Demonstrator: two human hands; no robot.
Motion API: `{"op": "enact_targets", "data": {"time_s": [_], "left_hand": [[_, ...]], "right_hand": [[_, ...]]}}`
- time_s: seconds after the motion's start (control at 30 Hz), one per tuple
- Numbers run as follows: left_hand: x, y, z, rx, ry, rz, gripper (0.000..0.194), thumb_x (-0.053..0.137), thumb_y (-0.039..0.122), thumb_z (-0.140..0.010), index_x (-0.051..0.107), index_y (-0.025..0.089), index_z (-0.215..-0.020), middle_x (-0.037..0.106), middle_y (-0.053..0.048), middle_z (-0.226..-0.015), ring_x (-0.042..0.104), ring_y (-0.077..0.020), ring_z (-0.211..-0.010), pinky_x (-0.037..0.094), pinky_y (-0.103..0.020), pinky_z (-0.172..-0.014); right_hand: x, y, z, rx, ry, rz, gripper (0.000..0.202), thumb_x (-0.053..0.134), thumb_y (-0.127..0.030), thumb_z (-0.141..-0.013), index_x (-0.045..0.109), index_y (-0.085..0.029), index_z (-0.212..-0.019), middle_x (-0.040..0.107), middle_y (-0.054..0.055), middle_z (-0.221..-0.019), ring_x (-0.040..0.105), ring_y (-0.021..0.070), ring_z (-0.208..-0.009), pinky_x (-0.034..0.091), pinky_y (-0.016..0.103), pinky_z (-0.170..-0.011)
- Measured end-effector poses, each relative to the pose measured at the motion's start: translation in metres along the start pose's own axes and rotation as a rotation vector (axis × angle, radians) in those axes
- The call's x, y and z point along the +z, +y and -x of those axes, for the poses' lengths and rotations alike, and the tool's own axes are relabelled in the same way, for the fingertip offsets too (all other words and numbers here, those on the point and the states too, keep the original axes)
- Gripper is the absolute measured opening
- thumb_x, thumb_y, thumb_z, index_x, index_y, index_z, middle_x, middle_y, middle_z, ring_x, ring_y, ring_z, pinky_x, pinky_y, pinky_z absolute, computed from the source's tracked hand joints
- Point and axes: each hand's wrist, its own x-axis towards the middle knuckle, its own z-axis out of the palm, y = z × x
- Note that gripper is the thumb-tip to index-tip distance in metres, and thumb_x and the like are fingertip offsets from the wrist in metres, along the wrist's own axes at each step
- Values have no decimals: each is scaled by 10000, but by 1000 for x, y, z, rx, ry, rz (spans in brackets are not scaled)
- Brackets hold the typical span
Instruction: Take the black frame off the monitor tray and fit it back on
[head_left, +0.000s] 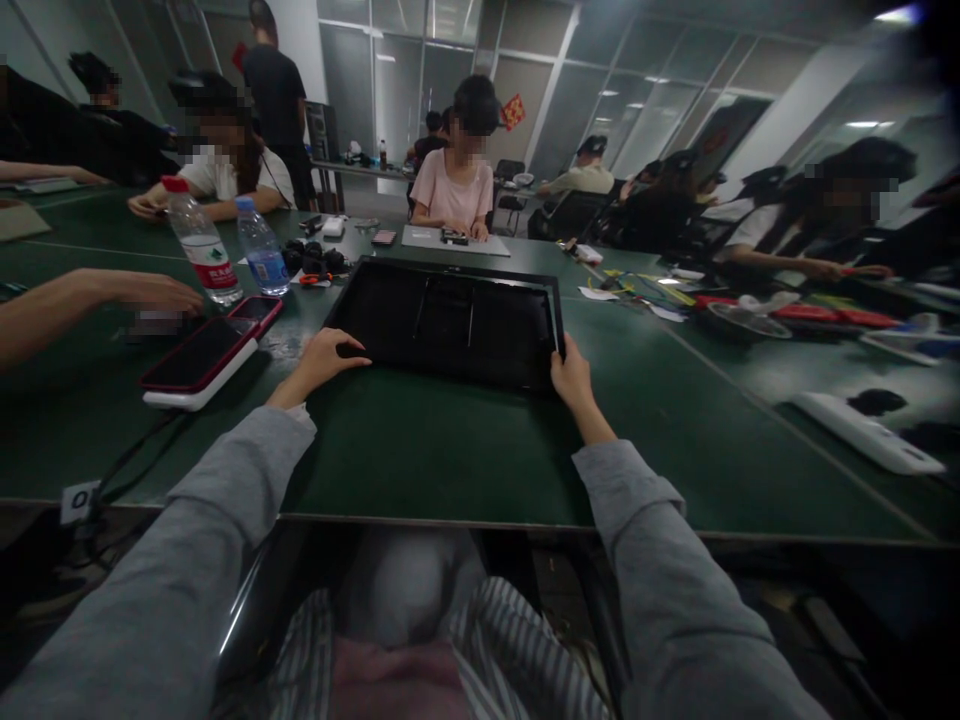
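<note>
A wide black rectangular panel [450,365] with a raised rim lies in front of me on the green table. Two thin light lines run across its middle, around a darker recessed part; I cannot tell exactly what the panel is. My left hand [327,358] grips its near left corner, thumb along the front edge and fingers bent at the side. At the right side, my right hand [573,376] is closed round the rim near the front corner. Some of the fingertips of both hands are hidden.
Left of the panel, a phone in a red case [199,352] rests on a white power strip [202,385]. Two water bottles [206,255] stand behind it. A co-worker's hand [154,290] reaches in from the left. Another white power strip [866,432] lies right.
</note>
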Motion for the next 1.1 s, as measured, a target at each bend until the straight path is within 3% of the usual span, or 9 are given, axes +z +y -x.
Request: {"op": "enact_targets", "data": {"time_s": [0.23, 0.4, 0.6, 0.9, 1.1], "left_hand": [[2, -9, 0, 46, 2, 10, 442, 792, 640, -819, 796, 239, -1003, 763, -101, -1154, 638, -300, -1150, 465, -448, -1047], [9, -19, -5, 53, 57, 6, 502, 675, 705, -887, 799, 221, -936, 765, -105, -1084, 643, -276, -1073, 475, -426, -1008], [8, -24, -4, -16, 101, -62, 493, 540, 616, -982, 796, 222, -835, 776, -106, -945, 646, -258, -910, 483, -407, -914], [-11, -21, 8, -69, -117, -115, 420, 709, 632, -873, 797, 228, -798, 759, -110, -902, 667, -296, -891, 506, -422, -875], [-16, -26, 7, -109, -181, -91, 433, 766, 679, -815, 813, 250, -833, 769, -112, -940, 681, -321, -953, 516, -449, -914]], "right_hand": [[-1, -2, 4, 45, -35, 62, 656, 549, -336, -931, 543, -90, -1539, 590, 217, -1531, 545, 369, -1454, 377, 585, -1266], [0, -4, 3, 20, 6, 67, 640, 526, -285, -901, 583, -75, -1503, 642, 205, -1481, 590, 347, -1407, 419, 568, -1235], [3, -6, -2, 4, -11, 103, 659, 508, -245, -903, 565, -33, -1524, 615, 223, -1508, 594, 358, -1407, 429, 570, -1226], [6, -13, -7, -17, -51, 211, 619, 513, -294, -965, 567, -71, -1539, 667, 219, -1441, 656, 378, -1308, 467, 593, -1171], [7, -11, -8, -13, -18, 207, 582, 537, -345, -976, 611, -110, -1503, 724, 203, -1330, 678, 368, -1249, 500, 586, -1126]]}}
